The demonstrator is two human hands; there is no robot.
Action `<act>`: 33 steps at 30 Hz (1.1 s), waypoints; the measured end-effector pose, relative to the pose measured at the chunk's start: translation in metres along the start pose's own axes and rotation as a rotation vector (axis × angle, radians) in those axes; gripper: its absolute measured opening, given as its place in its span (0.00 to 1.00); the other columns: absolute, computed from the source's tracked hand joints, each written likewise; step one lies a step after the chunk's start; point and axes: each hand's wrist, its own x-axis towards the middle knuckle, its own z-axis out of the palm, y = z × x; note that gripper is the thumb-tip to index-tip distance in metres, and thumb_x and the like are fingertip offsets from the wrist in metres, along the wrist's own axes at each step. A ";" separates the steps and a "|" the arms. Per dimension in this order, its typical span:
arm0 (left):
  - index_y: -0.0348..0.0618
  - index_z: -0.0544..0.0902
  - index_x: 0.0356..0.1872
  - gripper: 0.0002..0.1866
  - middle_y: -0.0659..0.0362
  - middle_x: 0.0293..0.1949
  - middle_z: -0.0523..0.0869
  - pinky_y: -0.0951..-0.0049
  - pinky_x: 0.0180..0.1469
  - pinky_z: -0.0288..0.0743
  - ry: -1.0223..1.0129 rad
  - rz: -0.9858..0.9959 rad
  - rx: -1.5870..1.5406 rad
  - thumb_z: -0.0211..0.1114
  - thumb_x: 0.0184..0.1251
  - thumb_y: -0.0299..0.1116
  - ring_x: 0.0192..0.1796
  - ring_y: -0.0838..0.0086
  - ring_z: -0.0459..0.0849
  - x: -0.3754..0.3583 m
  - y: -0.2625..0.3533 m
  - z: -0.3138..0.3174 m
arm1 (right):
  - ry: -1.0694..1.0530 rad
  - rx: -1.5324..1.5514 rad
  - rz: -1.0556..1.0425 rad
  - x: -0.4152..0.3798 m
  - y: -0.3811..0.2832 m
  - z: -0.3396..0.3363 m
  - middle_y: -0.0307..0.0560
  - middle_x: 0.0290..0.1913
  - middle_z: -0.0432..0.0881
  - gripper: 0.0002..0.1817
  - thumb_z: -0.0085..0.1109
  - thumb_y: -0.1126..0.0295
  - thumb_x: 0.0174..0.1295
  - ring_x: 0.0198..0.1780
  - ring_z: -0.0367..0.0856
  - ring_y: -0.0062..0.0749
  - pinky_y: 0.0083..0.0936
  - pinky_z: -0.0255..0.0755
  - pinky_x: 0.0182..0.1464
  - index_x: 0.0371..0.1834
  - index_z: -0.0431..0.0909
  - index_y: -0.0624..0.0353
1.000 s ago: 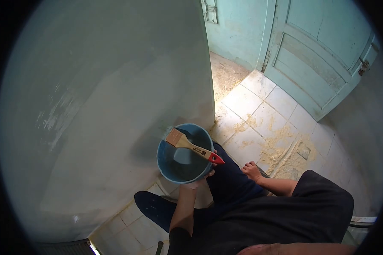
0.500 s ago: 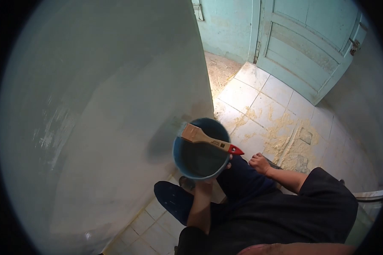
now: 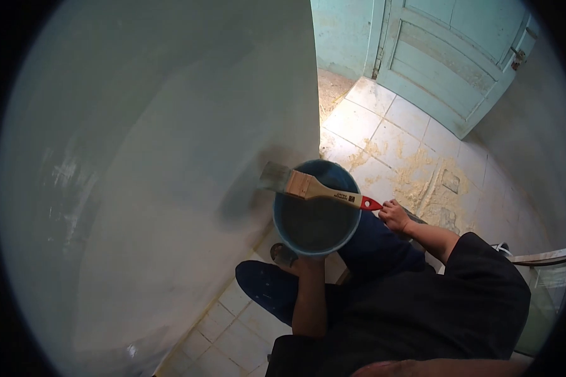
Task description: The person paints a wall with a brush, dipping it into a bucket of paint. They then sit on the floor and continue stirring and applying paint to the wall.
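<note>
Facing a broad grey wall (image 3: 138, 188) filling the left side and showing pale scuffs. Looking down, too, on white floor tiles (image 3: 361, 113) carrying crumbly yellowish residue, and taking in a pale green door (image 3: 446, 69) standing open beyond them. Staying low beside the wall, wearing a dark shirt (image 3: 421, 308) and dark trousers (image 3: 267, 286). Holding a blue bucket (image 3: 284, 230) above the legs, showing a dark inside too dim for identifying. Supporting it from below with the left hand (image 3: 309, 262), hiding those fingers underneath and leaving their grip impossible to tell. Bringing the right hand (image 3: 394, 216) to the paintbrush (image 3: 326, 193) lying across the bucket's rim, overhanging with bristles toward the wall. Curling the right fingers narrowly at the red handle end (image 3: 372, 203), without showing whether pinching or merely meeting it. Apparently steadying the bucket while getting at the brush. Calling next, probably, for closing firmly around the handle while keeping the rim level, so avoiding tipping the brush off.
</note>
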 end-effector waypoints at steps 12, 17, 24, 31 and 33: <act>0.52 0.54 0.85 0.51 0.40 0.83 0.56 0.18 0.67 0.68 -0.021 0.040 -0.061 0.49 0.73 0.76 0.80 0.25 0.57 -0.007 0.002 0.045 | 0.319 -0.339 0.178 -0.018 0.027 0.048 0.49 0.62 0.81 0.14 0.58 0.61 0.69 0.71 0.76 0.46 0.51 0.61 0.74 0.49 0.87 0.55; 0.59 0.53 0.86 0.51 0.45 0.84 0.56 0.14 0.68 0.64 0.058 0.039 -0.004 0.44 0.72 0.80 0.81 0.29 0.59 0.002 -0.001 0.057 | 0.709 0.511 0.764 0.044 -0.028 -0.113 0.48 0.53 0.84 0.18 0.50 0.60 0.83 0.45 0.83 0.38 0.34 0.76 0.48 0.51 0.85 0.62; 0.47 0.53 0.86 0.56 0.37 0.82 0.57 0.20 0.75 0.59 -0.049 0.004 0.007 0.49 0.70 0.79 0.78 0.17 0.54 0.032 -0.022 0.061 | 0.598 1.183 0.143 0.108 -0.095 -0.238 0.43 0.55 0.76 0.62 0.79 0.38 0.56 0.44 0.76 0.21 0.17 0.70 0.40 0.86 0.54 0.57; 0.54 0.54 0.86 0.45 0.42 0.83 0.58 0.13 0.71 0.58 0.061 0.056 0.355 0.42 0.79 0.73 0.81 0.31 0.60 0.060 -0.041 0.065 | 0.661 0.949 0.088 0.122 -0.083 -0.262 0.42 0.40 0.78 0.50 0.86 0.53 0.54 0.39 0.77 0.26 0.24 0.75 0.41 0.77 0.70 0.61; 0.55 0.56 0.85 0.44 0.43 0.83 0.60 0.13 0.71 0.59 0.078 0.032 0.115 0.42 0.79 0.71 0.81 0.35 0.62 0.063 -0.045 0.054 | 0.692 0.808 0.090 0.127 -0.081 -0.264 0.47 0.39 0.81 0.27 0.79 0.66 0.63 0.37 0.80 0.30 0.24 0.76 0.40 0.65 0.84 0.61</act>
